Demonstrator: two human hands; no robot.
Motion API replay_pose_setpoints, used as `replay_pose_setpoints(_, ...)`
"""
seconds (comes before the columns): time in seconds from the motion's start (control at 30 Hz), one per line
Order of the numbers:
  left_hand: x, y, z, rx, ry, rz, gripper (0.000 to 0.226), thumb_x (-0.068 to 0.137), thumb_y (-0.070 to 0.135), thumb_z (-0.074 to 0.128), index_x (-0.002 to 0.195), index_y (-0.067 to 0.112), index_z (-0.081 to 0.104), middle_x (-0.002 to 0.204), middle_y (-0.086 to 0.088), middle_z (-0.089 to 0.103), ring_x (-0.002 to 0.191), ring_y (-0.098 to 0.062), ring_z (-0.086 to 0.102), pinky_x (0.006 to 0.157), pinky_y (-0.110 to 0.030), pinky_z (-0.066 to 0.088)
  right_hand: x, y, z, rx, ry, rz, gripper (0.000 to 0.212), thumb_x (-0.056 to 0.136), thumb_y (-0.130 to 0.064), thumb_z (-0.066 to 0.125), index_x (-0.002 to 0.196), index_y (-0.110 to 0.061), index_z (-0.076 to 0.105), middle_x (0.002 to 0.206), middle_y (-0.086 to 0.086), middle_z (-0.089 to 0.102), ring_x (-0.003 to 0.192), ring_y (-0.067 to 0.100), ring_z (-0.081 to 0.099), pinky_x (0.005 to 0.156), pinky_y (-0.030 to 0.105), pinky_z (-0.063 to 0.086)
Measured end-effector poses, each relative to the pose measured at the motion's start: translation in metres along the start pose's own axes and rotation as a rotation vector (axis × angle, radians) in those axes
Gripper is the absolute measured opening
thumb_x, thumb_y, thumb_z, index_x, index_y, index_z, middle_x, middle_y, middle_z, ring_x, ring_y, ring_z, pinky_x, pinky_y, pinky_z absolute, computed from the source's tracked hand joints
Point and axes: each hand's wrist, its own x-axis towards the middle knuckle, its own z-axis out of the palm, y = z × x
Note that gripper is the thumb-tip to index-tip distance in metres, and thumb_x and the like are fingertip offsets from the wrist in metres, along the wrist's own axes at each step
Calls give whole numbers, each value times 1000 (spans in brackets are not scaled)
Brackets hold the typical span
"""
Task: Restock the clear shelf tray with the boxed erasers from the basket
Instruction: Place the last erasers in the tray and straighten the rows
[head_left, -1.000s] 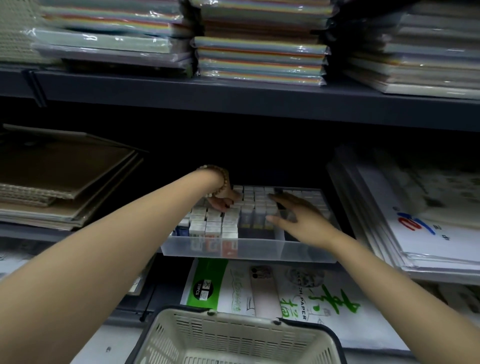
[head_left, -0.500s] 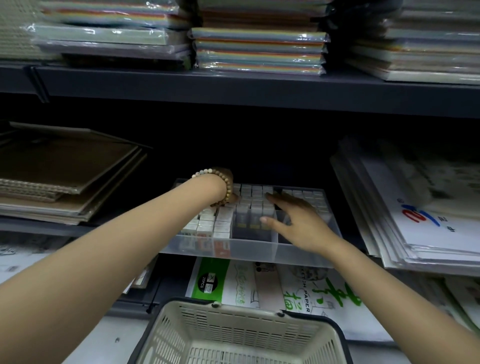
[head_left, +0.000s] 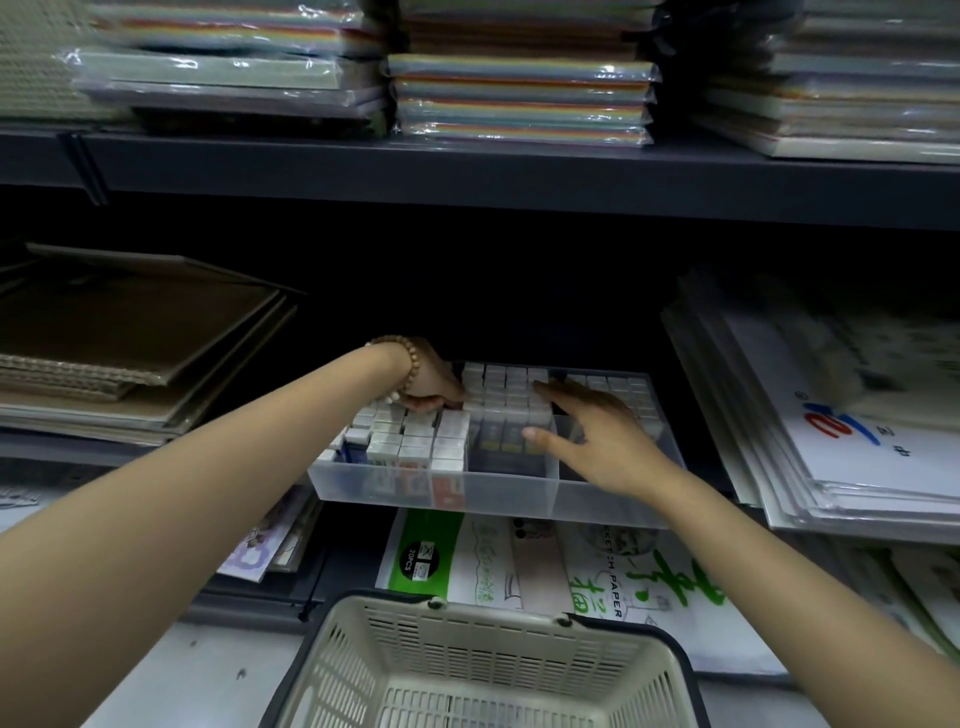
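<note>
A clear shelf tray (head_left: 511, 492) sits on the middle shelf, its compartments packed with rows of small boxed erasers (head_left: 415, 441). My left hand (head_left: 431, 382), with a bead bracelet on the wrist, reaches into the back of the left compartment. Its fingers curl down round a boxed eraser there. My right hand (head_left: 597, 426) lies spread over the middle compartment, straight fingertips touching the box tops. Below me is the cream plastic basket (head_left: 493, 621); the part of its inside that shows holds nothing.
Brown card pads (head_left: 130, 332) are stacked left of the tray and white paper packs (head_left: 852, 415) right of it. Wrapped coloured paper (head_left: 519, 93) fills the shelf above. A sketch-paper pack (head_left: 597, 571) lies on the shelf under the tray.
My left hand has slid a little further back in the left compartment. My right hand stays spread on the middle rows. The view has tilted slightly up.
</note>
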Motion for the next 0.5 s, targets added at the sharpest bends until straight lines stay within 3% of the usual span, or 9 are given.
replay_pose_setpoints(0.1, -1, -2, 3, 345, 135, 136, 37, 93, 37, 54, 101, 4, 69, 72, -6, 59, 55, -13, 47, 62, -25, 44, 0, 0, -1, -14, 5, -5, 69, 88, -62, 41, 147, -30, 25, 156, -4, 22, 144, 15, 18, 117, 38, 17)
replay_pose_setpoints(0.17, 3, 1, 9, 490, 228, 169, 44, 92, 44, 52, 104, 4, 69, 83, -9, 62, 61, -15, 47, 65, -25, 41, 0, -1, -1, -16, 6, -9, 68, 88, -61, 41, 147, -29, 26, 156, -3, 23, 144, 15, 18, 117, 37, 17)
replay_pose_setpoints(0.23, 6, 0, 15, 480, 270, 149, 48, 88, 51, 55, 97, 6, 68, 81, -7, 61, 65, -16, 49, 62, -26, 40, -1, -1, -1, -12, 9, -4, 68, 89, -61, 41, 147, -29, 26, 155, -3, 24, 144, 15, 18, 117, 37, 18)
replay_pose_setpoints(0.33, 3, -7, 17, 335, 262, 140, 45, 86, 57, 52, 79, 13, 62, 60, 0, 52, 52, -13, 45, 55, -25, 38, -1, -2, -2, -12, 4, 1, 68, 89, -61, 41, 147, -29, 26, 155, -3, 24, 144, 15, 19, 117, 37, 18)
replay_pose_setpoints(0.4, -3, -10, 11, 241, 170, 116, 46, 87, 57, 49, 84, 14, 63, 53, 4, 54, 47, -9, 47, 51, -21, 41, -1, -2, -2, -16, 1, -1, 68, 89, -60, 41, 147, -29, 26, 156, -3, 23, 144, 15, 18, 117, 38, 18)
replay_pose_setpoints(0.5, -3, -2, 5, 299, 81, 88, 47, 91, 54, 46, 94, 9, 60, 63, 2, 58, 49, -7, 50, 50, -17, 46, -1, -3, -1, -23, 7, -11, 67, 90, -59, 41, 147, -29, 26, 155, -4, 24, 144, 15, 18, 117, 37, 18)
